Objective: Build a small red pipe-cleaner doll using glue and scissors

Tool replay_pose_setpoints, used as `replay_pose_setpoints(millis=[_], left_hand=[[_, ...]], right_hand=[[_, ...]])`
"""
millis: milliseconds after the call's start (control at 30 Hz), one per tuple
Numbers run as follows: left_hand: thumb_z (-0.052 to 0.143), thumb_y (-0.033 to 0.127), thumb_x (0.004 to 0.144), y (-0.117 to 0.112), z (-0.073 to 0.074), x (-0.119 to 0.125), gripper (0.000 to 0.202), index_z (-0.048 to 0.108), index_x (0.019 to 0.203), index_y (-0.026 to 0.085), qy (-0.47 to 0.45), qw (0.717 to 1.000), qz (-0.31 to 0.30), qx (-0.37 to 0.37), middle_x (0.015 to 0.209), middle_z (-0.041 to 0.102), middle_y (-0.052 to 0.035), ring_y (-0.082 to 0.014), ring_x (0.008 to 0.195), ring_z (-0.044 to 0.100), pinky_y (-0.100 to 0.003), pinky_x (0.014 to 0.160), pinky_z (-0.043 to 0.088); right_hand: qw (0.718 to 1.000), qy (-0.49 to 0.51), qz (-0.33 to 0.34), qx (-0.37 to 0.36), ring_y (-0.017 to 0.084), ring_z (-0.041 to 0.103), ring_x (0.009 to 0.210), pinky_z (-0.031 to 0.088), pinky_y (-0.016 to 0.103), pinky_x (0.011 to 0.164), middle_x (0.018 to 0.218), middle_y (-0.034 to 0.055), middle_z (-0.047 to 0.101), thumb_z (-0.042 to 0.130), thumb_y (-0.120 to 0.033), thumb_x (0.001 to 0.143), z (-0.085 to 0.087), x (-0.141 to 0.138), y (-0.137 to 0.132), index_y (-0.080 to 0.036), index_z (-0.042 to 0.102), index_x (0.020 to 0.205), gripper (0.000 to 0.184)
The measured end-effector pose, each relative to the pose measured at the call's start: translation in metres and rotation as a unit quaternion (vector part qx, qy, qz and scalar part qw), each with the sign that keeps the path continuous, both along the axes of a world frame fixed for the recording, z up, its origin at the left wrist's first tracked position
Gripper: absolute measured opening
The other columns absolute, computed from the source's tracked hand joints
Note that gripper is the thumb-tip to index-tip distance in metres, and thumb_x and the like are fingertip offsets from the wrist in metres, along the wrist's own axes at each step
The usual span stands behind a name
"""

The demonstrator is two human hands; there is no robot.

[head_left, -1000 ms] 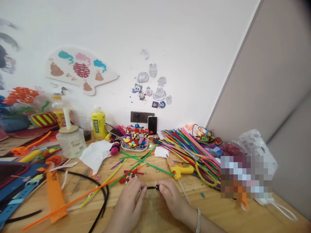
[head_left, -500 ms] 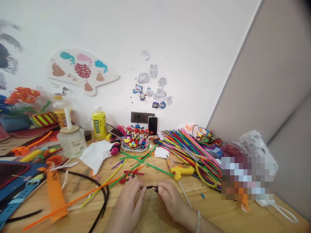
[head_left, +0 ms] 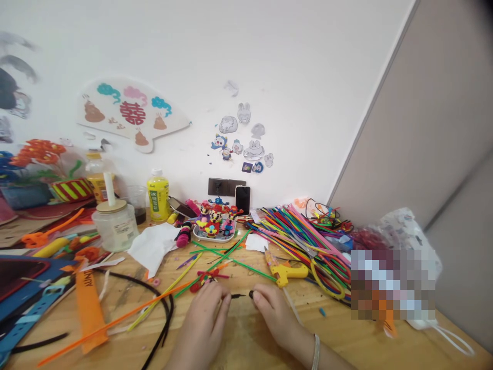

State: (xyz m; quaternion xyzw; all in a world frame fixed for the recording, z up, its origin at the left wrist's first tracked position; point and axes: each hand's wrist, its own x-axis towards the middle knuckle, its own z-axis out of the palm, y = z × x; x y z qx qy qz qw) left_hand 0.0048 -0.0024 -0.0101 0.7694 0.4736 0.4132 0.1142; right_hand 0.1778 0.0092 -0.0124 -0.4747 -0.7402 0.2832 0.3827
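Where the slim black piece (head_left: 238, 296) had run up to the black rounded piece (head_left: 251, 294) half a second earlier, a narrow gap now separated the two. Both parts were to the left of the glue gun (head_left: 291, 271) and nearer the person than it. The left hand (head_left: 208, 310), farther left of the glue gun, had thumb and fingers drawn together on the slim piece, whose thin end pointed towards the rounded piece. The exact finger contact was partly hidden. The right hand (head_left: 272, 310), in front of the glue gun and slightly left of it, pinched the rounded piece between thumb and forefinger; contact by its other fingers could not be told.

As judged from this change, the two parts had come apart, and each hand controlled one part independently. Whether the rounded piece was a cap or a bead could not be determined. Neither part appeared set down on the table (head_left: 239, 347). A small red-trimmed figure (head_left: 202, 280), left of the glue gun, and the bundle of coloured stems (head_left: 281, 222), behind the glue gun, showed no clear change of position.
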Motion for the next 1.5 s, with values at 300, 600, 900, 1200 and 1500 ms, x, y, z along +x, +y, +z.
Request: replay_pose_setpoints(millis=[300, 600, 900, 1200, 1500], left_hand=[[0.04, 0.013, 0.084, 0.008, -0.004, -0.004, 0.021, 0.058, 0.075, 0.019, 0.141, 0.99, 0.025, 0.008, 0.08, 0.06, -0.006, -0.0209, 0.076, 0.057, -0.033, 0.068, 0.046], [0.046, 0.003, 0.076, 0.011, -0.011, -0.006, 0.028, 0.063, 0.083, 0.024, 0.349, 0.935, 0.043, 0.042, 0.092, 0.06, -0.0061, -0.0247, 0.09, 0.054, -0.037, 0.074, 0.044], [0.049, 0.003, 0.076, 0.021, -0.002, -0.018, 0.023, 0.061, 0.078, 0.022, 0.325, 0.941, 0.021, 0.09, 0.09, 0.057, -0.0053, -0.0224, 0.084, 0.052, -0.034, 0.07, 0.045], [0.054, 0.012, 0.08, 0.006, -0.001, -0.005, 0.011, 0.058, 0.079, 0.022, 0.28, 0.954, -0.075, 0.082, 0.087, 0.057, -0.0029, -0.0208, 0.084, 0.052, -0.034, 0.073, 0.045], [0.042, 0.01, 0.083, 0.002, 0.014, 0.0, 0.021, 0.057, 0.071, 0.018, 0.218, 0.973, -0.078, 0.005, 0.084, 0.058, -0.0059, -0.0213, 0.081, 0.053, -0.037, 0.072, 0.047]], right_hand=[[0.998, 0.053, -0.041, -0.006, 0.012, 0.034, 0.058, 0.028, 0.023, 0.053, 0.059, -0.0043, 0.035, 0.042, -0.035, 0.081, 0.0, 0.005, 0.006, -0.02, 0.039, 0.062, 0.025], [0.998, 0.027, -0.047, -0.013, 0.011, 0.035, 0.055, 0.029, 0.022, 0.051, 0.056, -0.005, 0.037, 0.044, -0.037, 0.083, -0.001, 0.006, 0.008, -0.018, 0.046, 0.061, 0.029], [0.998, 0.025, -0.049, -0.032, 0.011, 0.037, 0.054, 0.03, 0.021, 0.051, 0.057, -0.0047, 0.042, 0.055, -0.031, 0.076, -0.006, 0.004, 0.01, -0.017, 0.053, 0.064, 0.019], [0.994, 0.041, 0.04, -0.088, 0.01, 0.043, 0.056, 0.033, 0.02, 0.052, 0.055, -0.0052, 0.048, 0.058, -0.016, 0.068, -0.001, -0.006, 0.003, -0.015, 0.059, 0.061, 0.008], [0.993, -0.009, 0.054, -0.102, 0.007, 0.027, 0.049, 0.019, 0.019, 0.043, 0.049, -0.0083, 0.027, 0.062, -0.019, 0.064, -0.009, -0.006, 0.003, -0.017, 0.04, 0.047, 0.028]])
